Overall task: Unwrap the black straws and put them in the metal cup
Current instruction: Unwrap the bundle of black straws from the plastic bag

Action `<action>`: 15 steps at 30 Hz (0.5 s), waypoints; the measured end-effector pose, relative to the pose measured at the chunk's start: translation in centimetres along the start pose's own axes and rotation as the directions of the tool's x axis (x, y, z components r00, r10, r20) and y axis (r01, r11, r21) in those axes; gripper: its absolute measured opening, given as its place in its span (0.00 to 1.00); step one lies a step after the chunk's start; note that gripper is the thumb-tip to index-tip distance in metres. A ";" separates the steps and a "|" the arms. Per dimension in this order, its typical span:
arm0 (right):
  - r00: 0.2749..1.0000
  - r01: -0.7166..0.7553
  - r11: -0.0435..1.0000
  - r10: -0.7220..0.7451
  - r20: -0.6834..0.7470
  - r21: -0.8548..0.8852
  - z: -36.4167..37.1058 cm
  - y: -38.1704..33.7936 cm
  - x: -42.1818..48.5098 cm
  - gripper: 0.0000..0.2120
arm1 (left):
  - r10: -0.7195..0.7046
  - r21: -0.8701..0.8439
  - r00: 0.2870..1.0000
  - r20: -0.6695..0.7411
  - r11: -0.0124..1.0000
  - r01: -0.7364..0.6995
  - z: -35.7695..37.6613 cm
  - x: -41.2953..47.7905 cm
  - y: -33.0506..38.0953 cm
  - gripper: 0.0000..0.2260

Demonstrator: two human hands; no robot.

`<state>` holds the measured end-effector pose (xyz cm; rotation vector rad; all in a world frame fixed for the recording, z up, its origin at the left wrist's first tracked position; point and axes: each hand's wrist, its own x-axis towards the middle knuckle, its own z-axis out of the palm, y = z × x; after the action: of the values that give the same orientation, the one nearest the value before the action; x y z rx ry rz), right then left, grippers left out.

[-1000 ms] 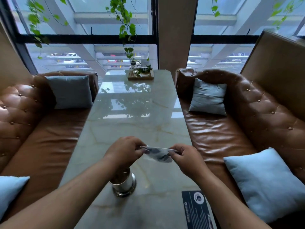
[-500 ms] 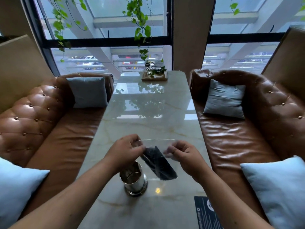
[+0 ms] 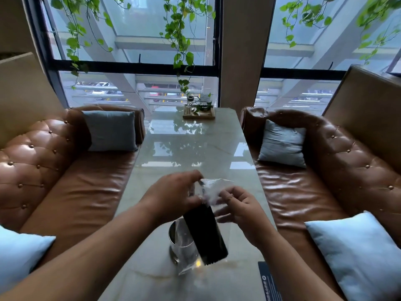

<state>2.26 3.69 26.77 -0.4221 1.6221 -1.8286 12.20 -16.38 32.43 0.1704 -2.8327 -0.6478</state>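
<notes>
my left hand [image 3: 173, 195] pinches the top of the clear wrapper [image 3: 211, 190] while my right hand [image 3: 238, 208] grips its torn edge, so the bundle of black straws [image 3: 205, 233] hangs just above the metal cup [image 3: 182, 246] on the worktop [image 3: 195, 148]. i judge the unwrapping only begun: the straws sit inside the plastic and none is in the cup.

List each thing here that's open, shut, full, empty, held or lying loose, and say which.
Left hand: pinching the bag's top.
Right hand: pinching the bag's top.
Plastic bag: held up, top being pulled apart.
Black straws: bundled inside the bag.
Metal cup: upright on the table, no straws in it.
</notes>
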 end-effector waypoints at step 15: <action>0.957 -0.291 0.753 0.237 0.170 0.591 0.1 6.1 -3.4 0.22 | -0.546 -0.807 0.831 -0.112 0.538 0.245 -2.7 1.7 0.1 0.23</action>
<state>6.38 5.64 21.50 0.0292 0.8852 -1.9486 11.22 -17.65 35.18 0.7184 -1.9182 -1.6764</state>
